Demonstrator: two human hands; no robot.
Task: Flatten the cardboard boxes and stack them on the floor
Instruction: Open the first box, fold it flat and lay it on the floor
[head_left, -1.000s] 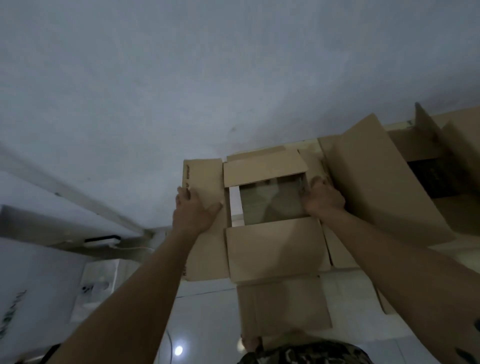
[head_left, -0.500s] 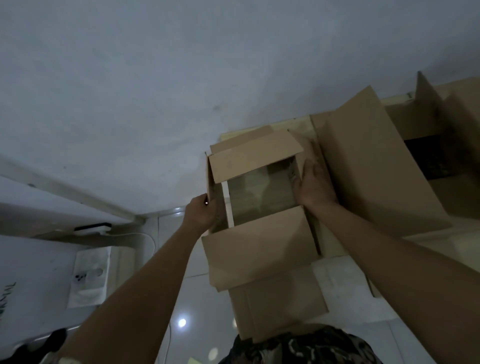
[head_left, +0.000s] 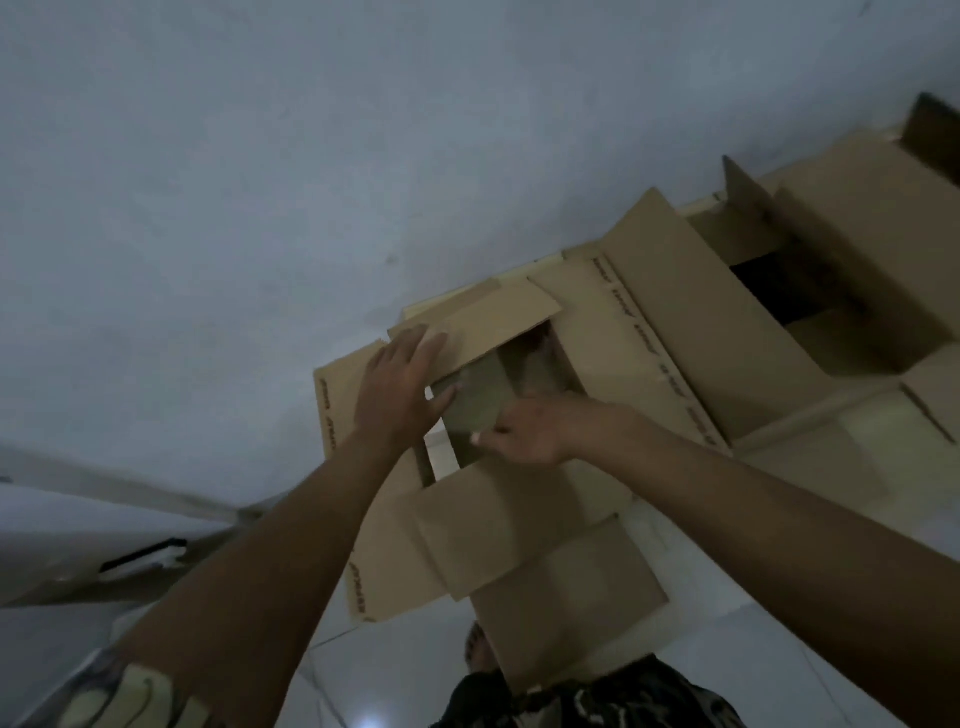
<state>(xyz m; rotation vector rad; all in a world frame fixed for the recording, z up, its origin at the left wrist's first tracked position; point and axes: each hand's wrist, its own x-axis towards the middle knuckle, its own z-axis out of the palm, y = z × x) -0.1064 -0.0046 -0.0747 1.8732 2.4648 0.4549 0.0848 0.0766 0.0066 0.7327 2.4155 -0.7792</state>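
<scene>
An open brown cardboard box (head_left: 519, 525) stands on the floor in front of me with its flaps spread outward. My left hand (head_left: 400, 395) lies flat, fingers apart, on the far left flaps at the corner of the opening. From the right, my right hand (head_left: 535, 426) reaches across the opening, and its fingers curl over the inner edge of the near flap. A second cardboard box (head_left: 727, 332) leans against this one on the right. Beyond it sits a third open box (head_left: 862, 228) with a dark inside.
A plain pale wall (head_left: 311, 182) rises just behind the boxes. The floor is glossy white tile (head_left: 727, 639). A white object with a black handle (head_left: 140, 556) lies at the left. My patterned shorts (head_left: 587, 701) and a foot (head_left: 478, 649) show at the bottom.
My left hand moved from the box's left side up onto the far left flaps. My right hand left the right wall and crossed the opening to the near flap. The box turned.
</scene>
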